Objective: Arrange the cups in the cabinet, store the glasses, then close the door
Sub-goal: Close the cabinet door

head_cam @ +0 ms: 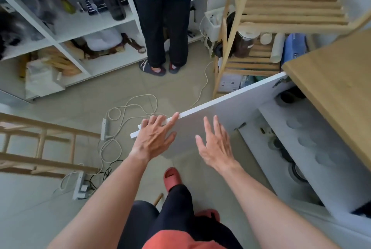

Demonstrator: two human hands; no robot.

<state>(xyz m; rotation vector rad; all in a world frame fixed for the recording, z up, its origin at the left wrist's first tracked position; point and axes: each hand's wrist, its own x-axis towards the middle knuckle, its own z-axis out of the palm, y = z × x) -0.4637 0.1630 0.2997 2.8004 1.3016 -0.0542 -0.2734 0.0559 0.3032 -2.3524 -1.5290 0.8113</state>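
Door [230, 106] of the cabinet [313, 148] stands wide open. Left hand [155, 138] rests on the door's top edge near its free corner, fingers [174, 118] spread, not gripping. Right hand [215, 144] hovers by the panel, fingers splayed, empty. Dark round dishes [297, 172] inside; can't identify cups.

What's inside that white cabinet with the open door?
Inside the cabinet, dark round cups or glasses line the shelves' back edge. The wooden countertop hides the rest. The left hand touches the door.
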